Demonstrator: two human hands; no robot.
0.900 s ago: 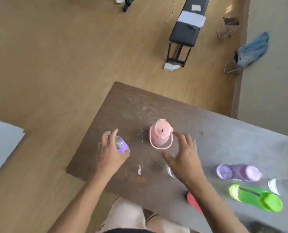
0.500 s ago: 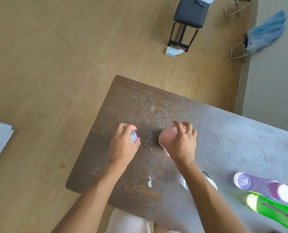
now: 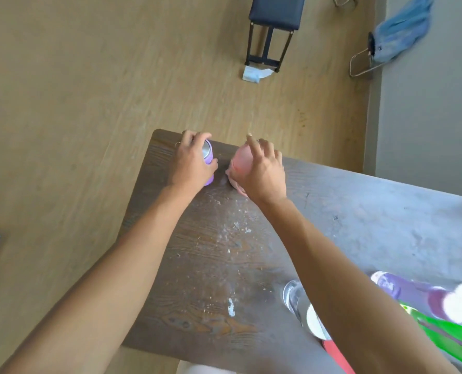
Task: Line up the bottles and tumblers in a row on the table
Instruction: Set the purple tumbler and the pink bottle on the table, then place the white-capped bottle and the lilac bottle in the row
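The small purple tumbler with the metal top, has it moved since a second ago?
Yes. The small purple tumbler, held by the left hand, has gone from mid-table toward the wooden table's far left corner.

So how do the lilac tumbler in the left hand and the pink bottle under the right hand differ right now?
The lilac tumbler is slim with a bare metal rim; the pink bottle is wider and all pink. The left hand wraps the tumbler from its side; the right hand covers the bottle from above, hiding its top. The tumbler stands nearer the table's far left corner. Both sit near the far edge, side by side.
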